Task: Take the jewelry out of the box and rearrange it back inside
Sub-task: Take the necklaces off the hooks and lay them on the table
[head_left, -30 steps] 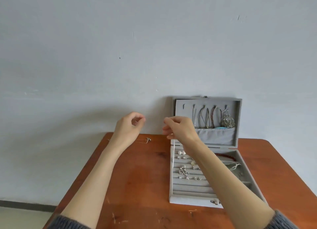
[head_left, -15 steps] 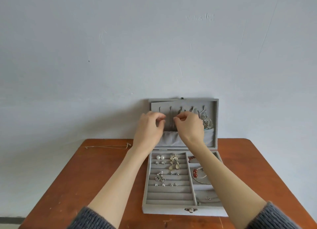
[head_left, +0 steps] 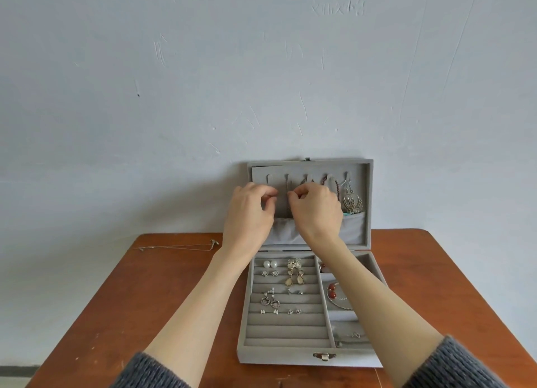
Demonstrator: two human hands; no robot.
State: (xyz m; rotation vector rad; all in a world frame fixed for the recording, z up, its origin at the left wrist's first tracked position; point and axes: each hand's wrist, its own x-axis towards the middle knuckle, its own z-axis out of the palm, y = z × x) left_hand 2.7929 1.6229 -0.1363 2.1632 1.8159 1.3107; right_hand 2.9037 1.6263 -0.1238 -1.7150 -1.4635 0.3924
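Both hands (head_left: 250, 213) (head_left: 315, 210) curled — pinching chain (head_left: 288, 197)

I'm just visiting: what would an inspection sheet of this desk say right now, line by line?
Surface: brown wooden table, scuffed.
Job's things: grey jewelry box open, lid upright against the wall; earrings in the slotted rows; red bead bracelet in a side compartment; hoop earrings hanging in the lid.
Clutter: thin chain lying on the table, left of the box.
Grips: left hand and right hand raised at the lid's hooks, fingers curled; right pinches a thin hanging strand.
Cables: nothing seen.
Surroundings: pale scratched wall.
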